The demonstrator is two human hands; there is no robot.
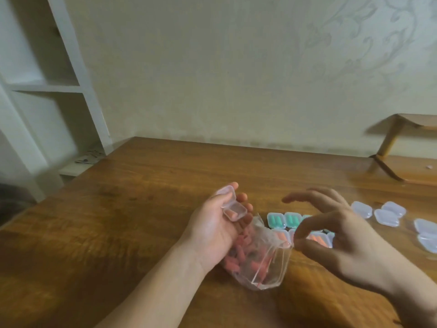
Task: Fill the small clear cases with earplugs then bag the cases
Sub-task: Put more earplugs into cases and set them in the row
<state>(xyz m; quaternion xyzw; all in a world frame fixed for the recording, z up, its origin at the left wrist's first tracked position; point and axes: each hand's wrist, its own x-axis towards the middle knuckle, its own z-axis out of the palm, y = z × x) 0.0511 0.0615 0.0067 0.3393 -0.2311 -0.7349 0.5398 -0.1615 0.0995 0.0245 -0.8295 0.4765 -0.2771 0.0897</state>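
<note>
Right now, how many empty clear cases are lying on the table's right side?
5 show: one nearest the right hand, two close together, two at the frame edge. More may lie out of view.

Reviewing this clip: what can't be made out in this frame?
- How many earplugs sit in the open case: left hand covers part of it.
- Whether the right hand pinches an earplug: fingertips are blurred.
- The row of filled cases: right hand hides most.
- The empty cases at right: cut off by the frame edge.
- The count of earplugs in the bag: crumpled plastic.
</note>
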